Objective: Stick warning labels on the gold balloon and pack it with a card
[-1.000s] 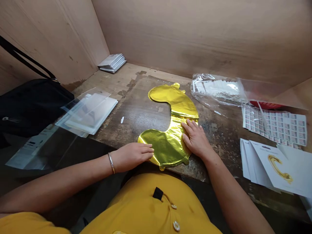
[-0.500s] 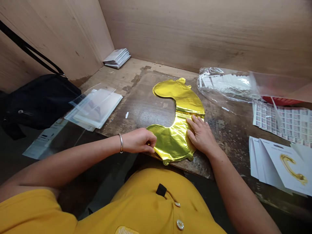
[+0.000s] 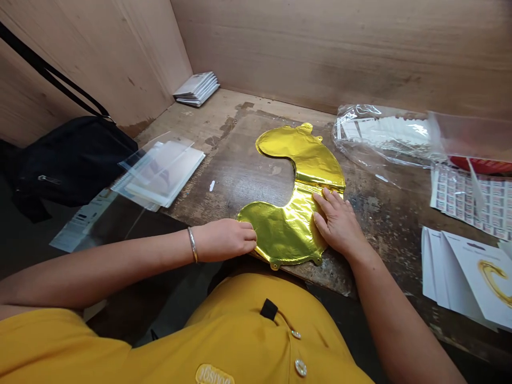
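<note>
Bench [image 3: 240, 154] of old, stained wood fills the scene, and plywood walls [image 3: 340, 48] close it at the far side and at the left. The gold foil balloon [image 3: 288, 229] lies flat in the middle of the bench, with a curved shape like a letter S, and its near end comes close to the near edge of the bench. The left hand [image 3: 224, 240] lies at the left edge of the balloon's near lobe, with the fingers pressed together and a little curled; I cannot tell if they pinch the foil. A metal bangle [image 3: 192, 244] sits on that wrist. The right hand [image 3: 338, 224] is spread, its fingers apart and pressed flat on the foil just below a fold at the balloon's middle. Between the arms is the person's yellow shirt [image 3: 240, 341]. On the left, transparent sleeves [image 3: 160, 173] with white cards inside lie beside a black bag [image 3: 72, 165]. A small stack of booklets [image 3: 196, 89] sits in the far left corner. On the right, a transparent bag [image 3: 380, 133] holds white papers, and near it are sheets of printed labels [image 3: 472, 202] and white cards [image 3: 468, 277] showing a gold shape.
</note>
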The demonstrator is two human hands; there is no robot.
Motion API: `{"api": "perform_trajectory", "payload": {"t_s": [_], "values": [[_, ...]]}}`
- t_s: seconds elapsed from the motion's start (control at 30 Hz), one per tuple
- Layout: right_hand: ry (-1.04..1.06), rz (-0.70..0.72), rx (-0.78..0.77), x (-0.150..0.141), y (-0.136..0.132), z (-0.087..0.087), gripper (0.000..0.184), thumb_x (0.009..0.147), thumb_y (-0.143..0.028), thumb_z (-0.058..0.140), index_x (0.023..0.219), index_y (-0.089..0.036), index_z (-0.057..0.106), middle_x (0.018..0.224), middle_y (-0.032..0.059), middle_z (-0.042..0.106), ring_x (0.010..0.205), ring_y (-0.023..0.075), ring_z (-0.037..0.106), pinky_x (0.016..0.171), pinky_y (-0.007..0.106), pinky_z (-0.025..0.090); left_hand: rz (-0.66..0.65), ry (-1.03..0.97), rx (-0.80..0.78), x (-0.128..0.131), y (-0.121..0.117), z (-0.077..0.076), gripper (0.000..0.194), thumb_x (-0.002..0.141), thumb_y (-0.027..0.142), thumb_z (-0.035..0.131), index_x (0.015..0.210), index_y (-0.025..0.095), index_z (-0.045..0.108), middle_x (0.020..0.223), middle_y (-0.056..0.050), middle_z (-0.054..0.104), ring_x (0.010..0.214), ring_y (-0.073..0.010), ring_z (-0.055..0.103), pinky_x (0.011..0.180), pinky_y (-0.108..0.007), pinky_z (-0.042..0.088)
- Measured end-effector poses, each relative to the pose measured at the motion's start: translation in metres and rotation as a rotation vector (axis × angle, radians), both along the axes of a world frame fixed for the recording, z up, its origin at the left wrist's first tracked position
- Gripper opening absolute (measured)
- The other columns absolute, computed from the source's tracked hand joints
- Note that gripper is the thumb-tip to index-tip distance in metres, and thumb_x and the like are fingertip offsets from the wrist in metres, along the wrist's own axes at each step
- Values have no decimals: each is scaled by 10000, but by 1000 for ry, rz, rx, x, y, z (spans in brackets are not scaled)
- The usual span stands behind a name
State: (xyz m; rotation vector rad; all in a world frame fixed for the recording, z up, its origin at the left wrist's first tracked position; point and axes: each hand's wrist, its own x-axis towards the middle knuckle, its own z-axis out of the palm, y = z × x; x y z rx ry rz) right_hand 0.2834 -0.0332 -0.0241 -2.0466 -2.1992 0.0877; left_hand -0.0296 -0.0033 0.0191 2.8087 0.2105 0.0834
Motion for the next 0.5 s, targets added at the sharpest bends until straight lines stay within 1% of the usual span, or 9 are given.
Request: {"api": "perform_trajectory", "payload": {"t_s": [0.1, 0.17, 0.23, 0.33, 0.4, 0.47, 0.5], "values": [[-10, -9, -2, -1, 0, 1, 500, 934, -391, 372, 1394, -213, 458, 1507, 114, 374, 1390, 320, 323, 1098, 577, 289, 9, -19, 41, 0, -5, -3, 176, 901, 88, 493, 809, 148, 631, 824, -80, 644, 778, -177, 568, 710, -274, 463], [-18, -13, -10, -1, 0, 1, 499, 933, -385, 371, 1393, -213, 458, 1509, 110, 370, 1393, 315, 320, 1105, 568, 284, 49, -23, 0, 2, -3, -3, 191, 900, 114, 503, 745, 150, 609, 766, -63, 626, 733, -167, 557, 669, -265, 442], [-19, -9, -10, -1, 0, 1, 499, 932, -383, 374, 1394, -213, 457, 1509, 109, 371, 1392, 315, 322, 1105, 570, 283, 108, -20, -132, 6, 3, -2, 188, 876, 157, 566, 689, 156, 586, 732, -39, 611, 709, -151, 552, 643, -248, 418], [-13, -6, 7, -1, 0, 1, 496, 931, -382, 375, 1390, -213, 463, 1501, 112, 384, 1383, 318, 336, 1096, 579, 295, 215, 25, -421, 12, 15, 1, 183, 797, 226, 692, 668, 155, 584, 717, -5, 606, 682, -126, 551, 617, -220, 387], [-8, -5, 14, -1, -1, 0, 492, 933, -381, 369, 1387, -217, 464, 1498, 110, 390, 1381, 318, 341, 1088, 585, 303, 299, 66, -587, 15, 22, 4, 199, 783, 278, 713, 681, 154, 594, 707, 7, 610, 657, -116, 546, 599, -210, 375], [-4, -6, 13, -1, -1, 0, 495, 932, -383, 366, 1388, -216, 462, 1501, 110, 385, 1381, 319, 341, 1087, 587, 304, 346, 90, -656, 18, 25, 5, 204, 805, 303, 687, 699, 152, 600, 687, 11, 608, 629, -111, 536, 580, -206, 369], [-3, -6, 10, -1, -1, 0, 496, 932, -385, 367, 1389, -216, 460, 1503, 111, 381, 1382, 320, 339, 1087, 590, 302, 344, 92, -643, 19, 25, 6, 182, 818, 289, 670, 716, 153, 605, 686, 11, 610, 624, -111, 535, 579, -207, 370]]}}
